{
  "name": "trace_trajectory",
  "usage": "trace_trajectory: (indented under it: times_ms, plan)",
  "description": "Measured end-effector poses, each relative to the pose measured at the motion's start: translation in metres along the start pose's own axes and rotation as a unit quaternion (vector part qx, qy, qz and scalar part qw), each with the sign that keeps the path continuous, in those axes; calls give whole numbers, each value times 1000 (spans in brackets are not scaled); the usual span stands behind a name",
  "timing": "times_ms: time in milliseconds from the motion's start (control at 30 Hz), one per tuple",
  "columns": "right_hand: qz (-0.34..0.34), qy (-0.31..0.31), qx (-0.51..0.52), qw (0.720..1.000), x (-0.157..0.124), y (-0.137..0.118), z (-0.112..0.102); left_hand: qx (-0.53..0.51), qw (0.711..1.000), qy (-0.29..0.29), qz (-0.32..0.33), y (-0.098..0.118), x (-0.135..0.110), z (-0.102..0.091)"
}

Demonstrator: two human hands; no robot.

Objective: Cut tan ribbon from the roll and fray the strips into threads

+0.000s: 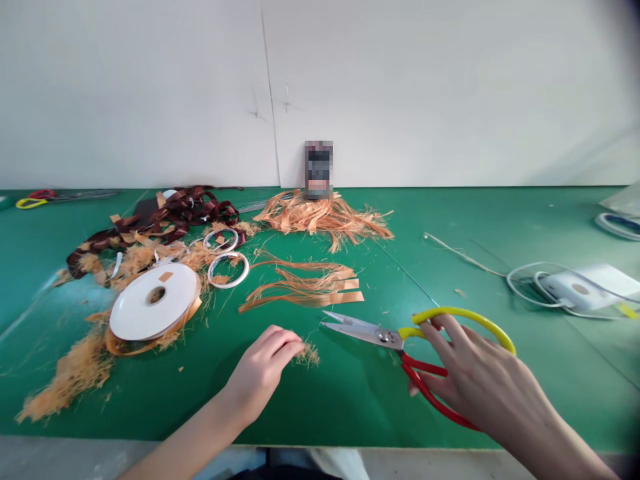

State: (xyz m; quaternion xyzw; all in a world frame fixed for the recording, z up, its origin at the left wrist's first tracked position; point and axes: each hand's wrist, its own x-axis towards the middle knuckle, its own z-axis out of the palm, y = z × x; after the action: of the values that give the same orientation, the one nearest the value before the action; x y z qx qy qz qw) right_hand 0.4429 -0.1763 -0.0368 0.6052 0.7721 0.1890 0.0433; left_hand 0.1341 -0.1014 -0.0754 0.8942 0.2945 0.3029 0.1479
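My right hand (pixel 465 363) grips a pair of scissors (pixel 367 331) with one yellow and one red handle. The blades point left and are slightly parted. Fingertips of my left hand (pixel 265 363) pinch a small tuft of frayed tan fibres (pixel 309 353), just left of and below the blade tips. Beyond both hands lie several cut strips of tan ribbon (pixel 345 297), shredded at their left ends and whole at their right ends.
To the left lies a white ribbon spool (pixel 137 310), with white rings (pixel 227 270), loose fibres (pixel 70 377) and dark brown ribbon (pixel 205 207) around it. Shredded ribbon (pixel 320 217) is piled before a pixelated block (pixel 319 170). A white adapter (pixel 590 287) with cables lies right; other scissors (pixel 37 199), far left.
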Motion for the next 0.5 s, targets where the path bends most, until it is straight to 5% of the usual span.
trace_trajectory:
  times_ms: [300, 500]
  plan:
    - [-5, -47, 4, 999, 2, -5, 16, 4, 999, -18, 44, 2, -4, -1]
    - [91, -69, 70, 991, -10, -1, 30, 49, 997, -32, 57, -8, -5, -10]
